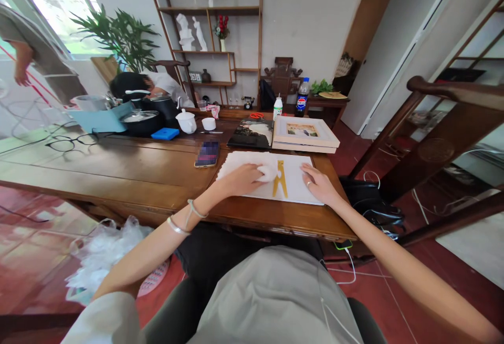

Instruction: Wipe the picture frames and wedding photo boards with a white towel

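My left hand (246,177) is closed on a white, soft-looking wad (268,173), which could be tissue or cloth; its exact kind cannot be made out. Beneath that hand lies a white sheet with a scalloped edge (236,161), at the left part of a flat white board (301,193). On the board, between my hands, is a flat yellow two-legged shape (280,178), narrow at the top and forked toward me. My right hand (318,184), with a ring on one finger, rests on the board's right side, fingers stretched out and holding nothing.
Behind the board are a dark picture book (252,133) and a white framed box (306,134). A phone (207,154) lies to the left. Farther back stand a cola bottle (302,97), a white lidded cup (186,122) and a blue box (100,118). Two other people are beyond the table.
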Motion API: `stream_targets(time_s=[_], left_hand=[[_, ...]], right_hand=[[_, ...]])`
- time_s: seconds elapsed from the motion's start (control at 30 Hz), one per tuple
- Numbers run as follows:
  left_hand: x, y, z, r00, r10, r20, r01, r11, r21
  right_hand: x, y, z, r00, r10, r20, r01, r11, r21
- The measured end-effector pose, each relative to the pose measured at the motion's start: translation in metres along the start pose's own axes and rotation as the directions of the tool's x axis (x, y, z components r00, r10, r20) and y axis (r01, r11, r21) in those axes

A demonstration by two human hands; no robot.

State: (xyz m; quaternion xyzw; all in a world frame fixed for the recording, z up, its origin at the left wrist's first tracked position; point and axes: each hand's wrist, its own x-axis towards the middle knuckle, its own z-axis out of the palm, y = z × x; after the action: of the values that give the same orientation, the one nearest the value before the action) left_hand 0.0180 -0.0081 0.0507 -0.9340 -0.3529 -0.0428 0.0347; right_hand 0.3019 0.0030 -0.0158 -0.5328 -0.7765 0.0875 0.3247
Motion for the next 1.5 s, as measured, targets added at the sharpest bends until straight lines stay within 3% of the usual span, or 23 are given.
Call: stream_targets(time_s=[0.17,0.3,0.6,0.73,0.87,1.07,1.17,1.3,1.5], left_hand=[[-0.045,0.035,-0.02,0.995,0.075,0.059,-0.073,0.996,-0.046],[-0.054,0.041,-0.02,0.995,0.082,0.061,-0.078,0.995,-0.055],[0.009,-0.01,0.012,0.998,-0.068,0.015,0.067,0.997,0.038],[0.024,-0.015,0.023,0.995,-0.092,-0.039,0.096,0.99,0.103],[0.006,0.005,0.023,0.997,-0.035,-0.068,0.044,0.988,0.148],[-0.045,0.059,0.017,0.992,-0.015,-0.121,0.04,0.978,0.204],[-0.056,0.068,0.012,0.994,-0.015,-0.108,0.037,0.979,0.199],[-0.043,0.046,0.006,0.995,-0.01,-0.099,0.024,0.99,0.139],[0.013,-0.016,0.003,0.997,-0.072,-0.022,0.072,0.997,0.006]], right_hand=[[0.0,0.001,0.001,1.0,0.007,0.003,-0.007,1.0,0.014],[0.0,0.002,0.002,1.0,0.007,-0.001,-0.007,0.999,0.032],[0.0,0.002,0.0,1.0,0.007,-0.009,-0.007,0.998,0.059],[0.0,0.002,0.001,1.0,0.001,-0.007,-0.001,1.0,0.028],[0.0,0.001,0.001,1.0,0.002,-0.007,-0.002,0.999,0.038],[0.0,0.002,0.002,1.0,0.01,-0.015,-0.009,0.998,0.067],[0.0,0.003,0.002,1.0,0.005,-0.014,-0.004,0.998,0.062],[0.0,0.002,0.0,1.0,0.01,-0.005,-0.01,0.998,0.06],[0.0,0.003,0.001,1.0,0.005,-0.019,-0.004,0.998,0.063]])
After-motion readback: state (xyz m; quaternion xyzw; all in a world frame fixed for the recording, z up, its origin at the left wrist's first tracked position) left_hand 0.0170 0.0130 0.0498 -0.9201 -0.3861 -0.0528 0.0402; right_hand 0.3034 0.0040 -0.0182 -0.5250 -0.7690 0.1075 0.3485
